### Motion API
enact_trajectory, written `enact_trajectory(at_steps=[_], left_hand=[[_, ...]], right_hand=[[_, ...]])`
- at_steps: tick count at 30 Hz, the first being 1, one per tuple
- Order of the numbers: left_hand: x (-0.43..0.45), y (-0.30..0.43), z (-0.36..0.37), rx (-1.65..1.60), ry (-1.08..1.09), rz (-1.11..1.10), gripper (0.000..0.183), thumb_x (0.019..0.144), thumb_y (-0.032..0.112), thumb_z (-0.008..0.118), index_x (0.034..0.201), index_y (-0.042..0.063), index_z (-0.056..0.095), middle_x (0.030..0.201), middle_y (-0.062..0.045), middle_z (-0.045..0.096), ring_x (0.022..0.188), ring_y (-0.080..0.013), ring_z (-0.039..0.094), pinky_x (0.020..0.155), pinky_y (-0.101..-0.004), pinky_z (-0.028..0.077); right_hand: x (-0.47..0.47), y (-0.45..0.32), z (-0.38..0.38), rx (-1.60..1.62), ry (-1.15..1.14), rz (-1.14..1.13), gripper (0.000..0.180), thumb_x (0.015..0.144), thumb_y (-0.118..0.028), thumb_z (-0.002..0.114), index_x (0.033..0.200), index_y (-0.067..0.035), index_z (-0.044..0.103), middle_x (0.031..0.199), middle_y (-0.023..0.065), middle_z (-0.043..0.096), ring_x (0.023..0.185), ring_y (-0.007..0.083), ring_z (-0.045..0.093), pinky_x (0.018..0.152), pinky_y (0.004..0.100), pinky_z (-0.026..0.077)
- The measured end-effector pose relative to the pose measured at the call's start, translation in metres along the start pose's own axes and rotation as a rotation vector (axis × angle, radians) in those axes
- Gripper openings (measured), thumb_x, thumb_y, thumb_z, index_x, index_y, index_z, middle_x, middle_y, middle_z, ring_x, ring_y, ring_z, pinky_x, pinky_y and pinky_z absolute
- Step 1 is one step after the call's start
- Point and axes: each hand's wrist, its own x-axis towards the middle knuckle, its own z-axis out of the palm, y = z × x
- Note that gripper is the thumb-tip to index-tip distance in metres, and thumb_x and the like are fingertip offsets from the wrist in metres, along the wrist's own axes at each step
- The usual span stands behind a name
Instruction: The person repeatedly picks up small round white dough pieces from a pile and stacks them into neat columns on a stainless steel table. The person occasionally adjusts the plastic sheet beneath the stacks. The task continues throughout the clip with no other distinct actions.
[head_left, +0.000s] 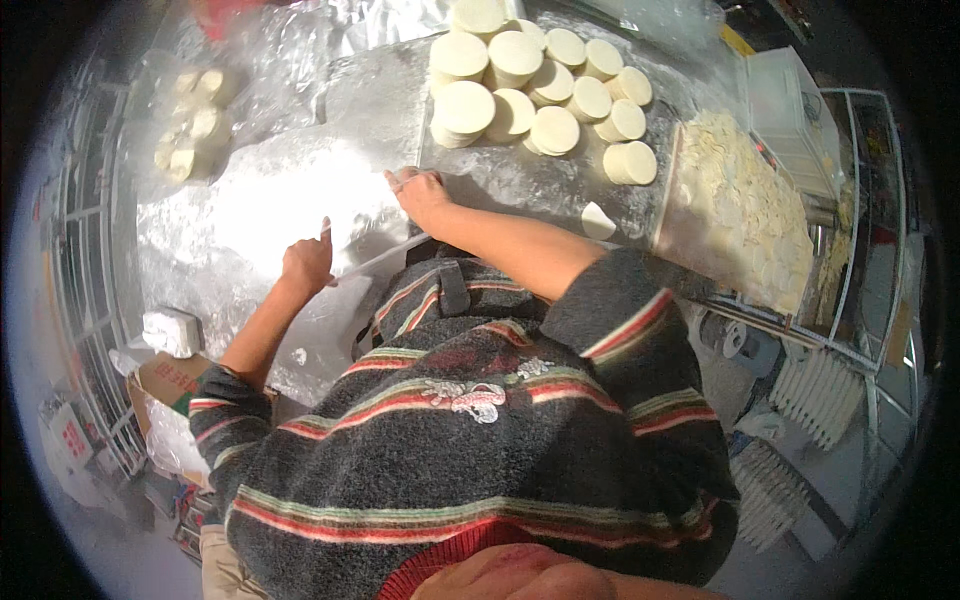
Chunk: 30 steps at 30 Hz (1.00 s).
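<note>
My left hand (306, 261) is over the near part of the brightly lit worktop (367, 94), index finger stretched out and the other fingers curled. Glare and clear plastic film (319, 330) around it hide whether it grips anything. Farther right, my right hand (422, 196) rests low at the worktop with its fingers bent and bunched. Something thin and shiny, perhaps film, lies by its fingertips, but a hold on it is not clear. Beyond this hand stand several stacks of round pale dough wrappers (465, 109), some upright and some leaning.
More dough stacks (199, 124) sit under clear plastic at the left. On the right are a board heaped with pale dough pieces (735, 202), a translucent plastic bin (795, 120) and a loose white scrap (598, 220). A white packet (171, 332) and an open cardboard box (169, 382) are at lower left.
</note>
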Motion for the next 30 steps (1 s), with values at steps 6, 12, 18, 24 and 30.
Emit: enact_trajectory(at_steps=[6, 12, 18, 24, 30], left_hand=[[0.021, -0.022, 0.096, -0.157, -0.076, -0.185, 0.086, 0.065, 0.043, 0.081, 0.125, -0.006, 0.042, 0.095, -0.018, 0.067, 0.087, -0.0288, 0.067, 0.073, -0.0389, 0.055], [-0.012, 0.003, 0.113, -0.331, 0.046, -0.348, 0.059, 0.075, 0.034, 0.074, 0.119, 0.001, 0.054, 0.1, -0.016, 0.067, 0.09, -0.0305, 0.066, 0.075, -0.0401, 0.054], [-0.026, 0.06, 0.044, -0.734, 0.531, -0.065, 0.038, 0.085, 0.015, 0.06, 0.12, 0.001, 0.053, 0.096, -0.022, 0.064, 0.091, -0.0374, 0.062, 0.08, -0.0417, 0.05], [0.05, 0.173, -0.067, -1.434, 0.331, 0.35, 0.042, 0.089, 0.013, 0.057, 0.127, -0.002, 0.048, 0.117, -0.019, 0.06, 0.108, -0.0241, 0.058, 0.092, -0.0349, 0.045], [0.143, 0.266, -0.112, -2.567, -0.209, 0.074, 0.032, 0.088, 0.009, 0.05, 0.117, -0.003, 0.045, 0.113, -0.013, 0.052, 0.107, -0.0249, 0.049, 0.097, -0.0384, 0.039]], right_hand=[[0.028, -0.029, -0.016, 0.051, 0.304, -0.339, 0.046, 0.085, -0.017, 0.057, 0.13, -0.015, 0.049, 0.129, 0.01, 0.048, 0.115, 0.0224, 0.05, 0.09, 0.0338, 0.041], [-0.05, 0.025, 0.006, 1.007, 0.636, -0.435, 0.043, 0.077, -0.014, 0.069, 0.117, -0.005, 0.056, 0.117, 0.0133, 0.055, 0.109, 0.0279, 0.053, 0.093, 0.0373, 0.044], [-0.132, 0.13, 0.084, 1.619, 0.956, 0.955, 0.05, 0.076, -0.018, 0.07, 0.118, -0.001, 0.049, 0.109, 0.0114, 0.056, 0.094, 0.0206, 0.054, 0.084, 0.0342, 0.045], [-0.118, 0.205, 0.103, 2.253, 0.65, 1.017, 0.073, 0.083, -0.03, 0.066, 0.14, -0.004, 0.028, 0.135, 0.0196, 0.038, 0.117, 0.0322, 0.044, 0.098, 0.0438, 0.038], [-0.109, 0.21, 0.08, 3.034, 0.367, 1.254, 0.074, 0.084, -0.031, 0.063, 0.143, -0.009, 0.025, 0.143, 0.0168, 0.031, 0.127, 0.0326, 0.035, 0.106, 0.0462, 0.029]])
